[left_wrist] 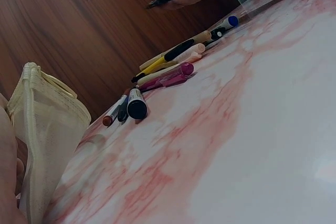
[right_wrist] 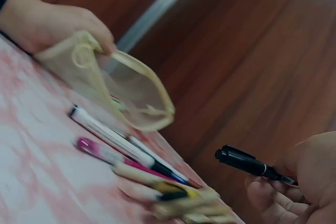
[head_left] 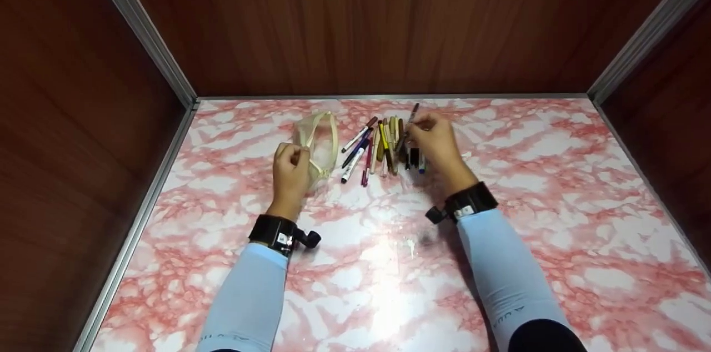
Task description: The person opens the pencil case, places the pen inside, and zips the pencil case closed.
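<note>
My left hand (head_left: 291,171) grips the edge of a pale yellow mesh pouch (left_wrist: 52,129), whose mouth gapes toward the pens in the right wrist view. Between its thumb and fingers, my right hand (head_left: 439,144) pinches a black capped pen (right_wrist: 244,163), held above the table. Below and beside that hand lies a loose pile of pens and markers. Among them are a yellow and black pen (head_left: 384,138), a magenta pen (left_wrist: 168,76) and a white marker with a black cap (right_wrist: 110,135). Part of the pile is hidden behind my right hand.
The pens lie on a red-and-white marbled tabletop (head_left: 377,274). A dark wood panel (head_left: 355,24) rises behind it, with similar panels at both sides. Metal strips (head_left: 150,35) run along the corners. Each wrist wears a black camera band (head_left: 275,231).
</note>
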`<act>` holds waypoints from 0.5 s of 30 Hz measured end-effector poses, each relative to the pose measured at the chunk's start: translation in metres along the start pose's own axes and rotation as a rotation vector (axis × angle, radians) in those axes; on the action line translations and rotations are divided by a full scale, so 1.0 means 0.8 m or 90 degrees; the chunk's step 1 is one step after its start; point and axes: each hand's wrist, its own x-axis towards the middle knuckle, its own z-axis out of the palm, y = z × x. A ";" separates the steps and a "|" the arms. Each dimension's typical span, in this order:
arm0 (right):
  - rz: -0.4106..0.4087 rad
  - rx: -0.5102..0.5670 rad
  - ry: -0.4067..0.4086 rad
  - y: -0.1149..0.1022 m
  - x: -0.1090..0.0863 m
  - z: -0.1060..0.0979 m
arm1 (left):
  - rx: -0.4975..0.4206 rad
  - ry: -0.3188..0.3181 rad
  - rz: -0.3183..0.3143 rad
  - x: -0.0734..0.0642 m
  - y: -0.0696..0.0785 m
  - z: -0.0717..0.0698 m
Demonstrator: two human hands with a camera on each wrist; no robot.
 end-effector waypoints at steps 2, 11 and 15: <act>0.009 -0.015 -0.014 -0.004 -0.001 0.018 | 0.001 0.002 0.002 0.000 -0.001 0.000; 0.003 -0.010 -0.065 -0.021 0.005 0.093 | 0.002 0.002 0.001 0.000 -0.002 0.000; 0.021 0.001 -0.086 -0.022 0.003 0.123 | 0.004 0.000 -0.011 0.000 -0.001 0.000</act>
